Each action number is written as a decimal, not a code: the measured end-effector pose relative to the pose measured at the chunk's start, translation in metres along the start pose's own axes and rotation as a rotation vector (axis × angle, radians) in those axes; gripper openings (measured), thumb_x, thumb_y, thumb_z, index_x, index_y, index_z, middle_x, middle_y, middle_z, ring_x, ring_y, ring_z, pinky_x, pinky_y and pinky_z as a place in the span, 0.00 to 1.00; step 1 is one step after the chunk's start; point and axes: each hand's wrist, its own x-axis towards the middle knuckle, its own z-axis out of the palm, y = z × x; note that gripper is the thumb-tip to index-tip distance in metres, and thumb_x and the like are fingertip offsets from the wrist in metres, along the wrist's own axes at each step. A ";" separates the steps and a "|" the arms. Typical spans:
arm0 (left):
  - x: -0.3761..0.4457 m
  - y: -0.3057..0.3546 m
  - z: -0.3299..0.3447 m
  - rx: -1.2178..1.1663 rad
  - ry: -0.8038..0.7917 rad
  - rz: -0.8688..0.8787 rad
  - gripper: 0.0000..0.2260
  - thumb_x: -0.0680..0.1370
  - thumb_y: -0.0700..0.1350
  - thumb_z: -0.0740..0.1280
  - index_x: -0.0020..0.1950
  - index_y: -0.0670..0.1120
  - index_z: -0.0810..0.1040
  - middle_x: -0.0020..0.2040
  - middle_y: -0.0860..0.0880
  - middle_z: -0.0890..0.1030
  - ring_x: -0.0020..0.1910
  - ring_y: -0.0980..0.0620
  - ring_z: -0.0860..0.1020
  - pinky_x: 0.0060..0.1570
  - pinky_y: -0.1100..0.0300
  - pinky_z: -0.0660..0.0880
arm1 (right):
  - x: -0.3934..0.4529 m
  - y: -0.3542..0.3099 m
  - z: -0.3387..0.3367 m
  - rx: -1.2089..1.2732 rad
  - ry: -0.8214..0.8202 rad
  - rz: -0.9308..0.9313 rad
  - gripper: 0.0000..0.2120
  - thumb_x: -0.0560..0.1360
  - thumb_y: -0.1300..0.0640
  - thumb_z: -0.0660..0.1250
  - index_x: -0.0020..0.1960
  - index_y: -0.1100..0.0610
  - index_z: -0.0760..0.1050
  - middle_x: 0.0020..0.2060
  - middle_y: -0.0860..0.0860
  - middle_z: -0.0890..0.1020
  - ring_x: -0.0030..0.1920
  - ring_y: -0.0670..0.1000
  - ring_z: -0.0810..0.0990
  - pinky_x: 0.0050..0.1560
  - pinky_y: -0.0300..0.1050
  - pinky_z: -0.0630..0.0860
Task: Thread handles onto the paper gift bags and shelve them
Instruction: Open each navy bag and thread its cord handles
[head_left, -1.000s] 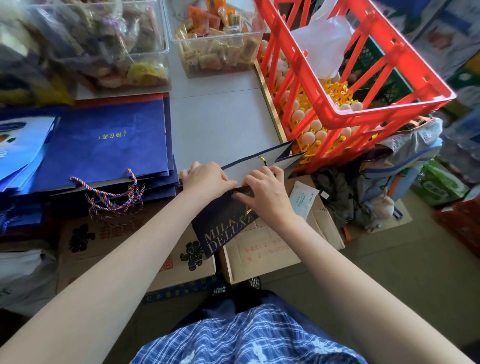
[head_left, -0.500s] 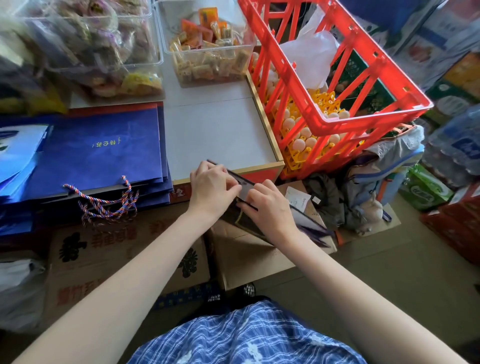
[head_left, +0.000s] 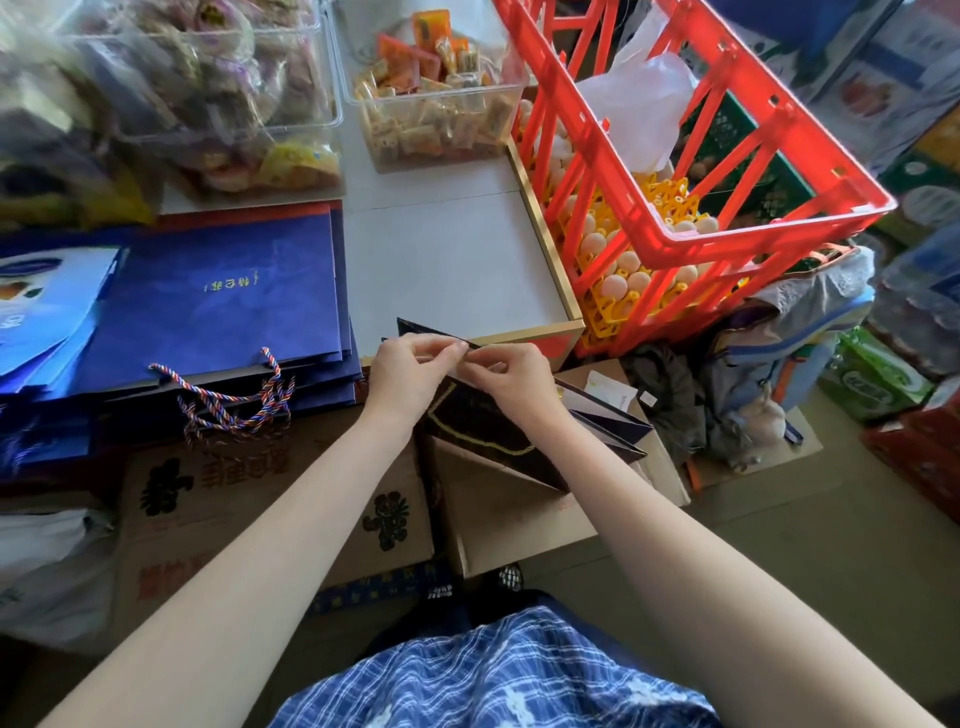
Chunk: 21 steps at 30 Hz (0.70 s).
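From the left I see a clear bin (head_left: 218, 98) of wrapped snacks, another clear bin (head_left: 441, 104) of small packets, then my left hand (head_left: 410, 374) and right hand (head_left: 511, 384) with fingers pinched on the dark gift bag (head_left: 483, 426) top edge, over cardboard boxes below the tabletop (head_left: 447, 260), and a red crate (head_left: 691, 171) holding egg trays

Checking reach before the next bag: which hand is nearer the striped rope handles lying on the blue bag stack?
Left. The left hand is just right of the rope handles; the right hand lies farther right.
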 end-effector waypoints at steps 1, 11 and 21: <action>-0.001 0.000 -0.002 0.019 0.049 -0.024 0.08 0.77 0.47 0.66 0.49 0.44 0.83 0.42 0.50 0.81 0.42 0.55 0.78 0.42 0.64 0.71 | 0.001 0.001 0.000 0.035 0.005 0.015 0.11 0.74 0.55 0.69 0.52 0.59 0.81 0.44 0.50 0.83 0.43 0.46 0.80 0.45 0.38 0.75; 0.004 0.000 -0.002 -0.290 -0.176 -0.741 0.11 0.75 0.51 0.68 0.41 0.44 0.78 0.29 0.51 0.70 0.24 0.58 0.62 0.18 0.70 0.61 | -0.013 -0.001 -0.011 0.219 -0.123 -0.061 0.06 0.72 0.57 0.71 0.48 0.58 0.82 0.40 0.47 0.83 0.43 0.43 0.81 0.47 0.34 0.76; -0.012 -0.001 -0.003 0.425 0.053 0.166 0.05 0.75 0.45 0.69 0.44 0.44 0.80 0.36 0.50 0.77 0.36 0.57 0.72 0.33 0.65 0.67 | -0.012 -0.002 -0.008 0.489 -0.056 0.191 0.06 0.74 0.60 0.68 0.50 0.61 0.80 0.38 0.52 0.83 0.41 0.49 0.83 0.47 0.42 0.80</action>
